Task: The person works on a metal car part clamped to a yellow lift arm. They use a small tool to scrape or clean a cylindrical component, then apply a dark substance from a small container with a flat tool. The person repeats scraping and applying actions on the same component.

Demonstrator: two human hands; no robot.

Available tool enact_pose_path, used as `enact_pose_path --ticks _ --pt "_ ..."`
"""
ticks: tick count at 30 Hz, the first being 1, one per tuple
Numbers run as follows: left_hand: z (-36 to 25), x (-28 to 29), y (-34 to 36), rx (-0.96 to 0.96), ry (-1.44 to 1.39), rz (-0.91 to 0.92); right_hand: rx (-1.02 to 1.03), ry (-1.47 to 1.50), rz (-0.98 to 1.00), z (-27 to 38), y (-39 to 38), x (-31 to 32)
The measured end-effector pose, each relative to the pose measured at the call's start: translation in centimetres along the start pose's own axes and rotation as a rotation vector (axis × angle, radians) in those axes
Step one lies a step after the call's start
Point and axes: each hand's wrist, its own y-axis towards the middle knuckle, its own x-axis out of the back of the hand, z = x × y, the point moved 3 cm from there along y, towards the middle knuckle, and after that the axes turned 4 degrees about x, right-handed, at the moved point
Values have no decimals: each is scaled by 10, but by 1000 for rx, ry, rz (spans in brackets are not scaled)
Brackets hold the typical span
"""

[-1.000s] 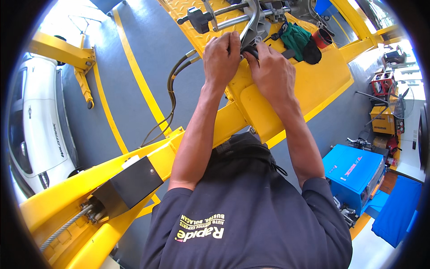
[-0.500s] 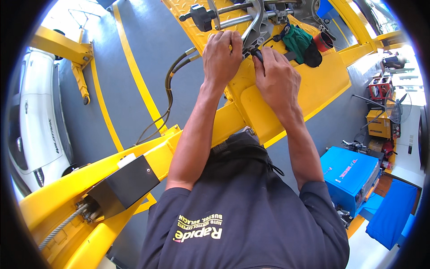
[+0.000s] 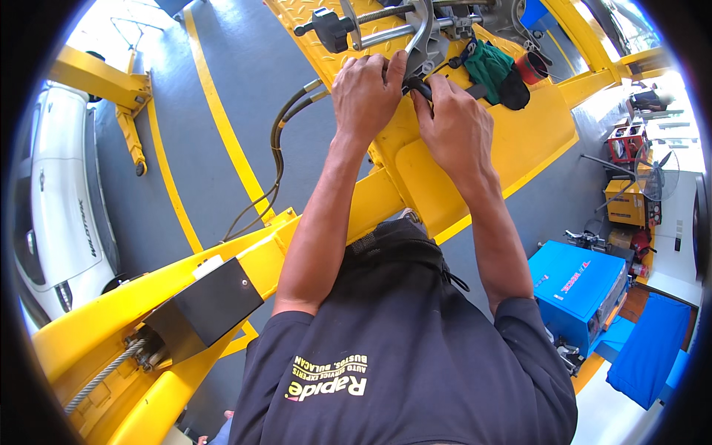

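A metal clamp frame with a smooth rod [image 3: 389, 35], a threaded rod [image 3: 386, 15] and a black knob [image 3: 331, 30] lies across the yellow tread plate [image 3: 300, 21] at the top. My left hand [image 3: 365, 96] is closed at the clamp's near side, beside a curved grey arm; its fingertips are hidden, and what they grip does not show. Just to its right, my right hand [image 3: 458, 127] is closed on a black handle [image 3: 420, 88], which points toward the left hand. Beyond the right hand are a green and black cloth [image 3: 489, 65] and a red-and-black cup-shaped thing [image 3: 531, 68].
A yellow lift beam [image 3: 371, 202] crosses in front of me, with a black cover box [image 3: 202, 306] and steel cable [image 3: 104, 377] at lower left. Two hoses [image 3: 279, 130] hang left of my hands. A white vehicle [image 3: 67, 193] stands far left; a blue cabinet [image 3: 578, 289] stands right.
My right hand has shifted slightly left and down, and more of the black handle shows. The left hand stays nearly in place, its thumb a little more raised. Part of another person appears at bottom left.
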Motion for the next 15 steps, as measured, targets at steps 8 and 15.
enact_pose_path --ticks 8,15 --pt "-1 1 -1 25 -59 13 -63 62 8 2 -3 3" --pt "0 -1 -1 4 -106 -67 -115 54 110 3 4 4"
